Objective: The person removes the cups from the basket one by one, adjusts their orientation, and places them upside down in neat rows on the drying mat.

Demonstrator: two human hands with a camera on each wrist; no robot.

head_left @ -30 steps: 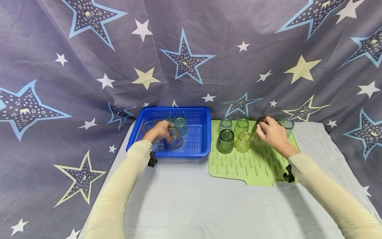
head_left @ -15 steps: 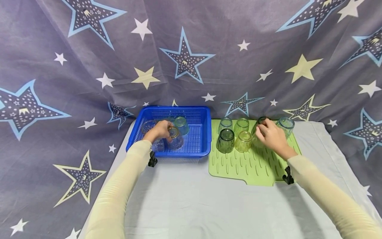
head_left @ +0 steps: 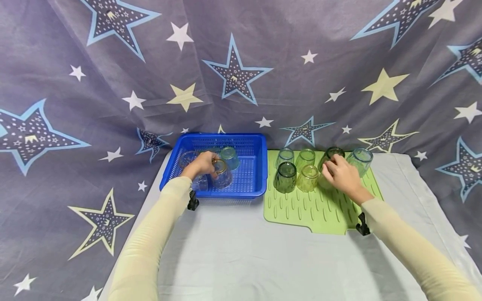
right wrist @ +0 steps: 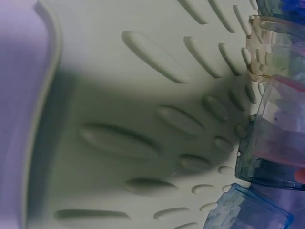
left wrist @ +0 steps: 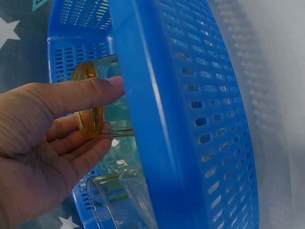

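Note:
My left hand (head_left: 203, 164) is inside the blue basket (head_left: 211, 193) and grips a clear glass with an amber base (head_left: 221, 173). The left wrist view shows thumb and fingers of that hand (left wrist: 47, 138) curled round the same glass (left wrist: 90, 107). My right hand (head_left: 340, 174) hovers over the green drying mat (head_left: 308, 209) with relaxed fingers, just in front of an upturned dark glass (head_left: 333, 153); I cannot tell whether they touch. A blue-tinted glass (head_left: 360, 160) stands to the right of the hand. The right wrist view shows only the mat (right wrist: 119, 95) and glass rims.
Several more upturned glasses stand on the mat's left part, among them a dark green one (head_left: 285, 176) and a yellow-green one (head_left: 307, 177). A teal glass (head_left: 229, 158) and clear glasses (head_left: 187, 159) lie in the basket. A pale cloth (head_left: 241, 251) covers the table, star-print fabric behind.
My right hand has drawn back toward me off the dark glass, which now stands uncovered on the mat. The left hand has stayed put with its glass.

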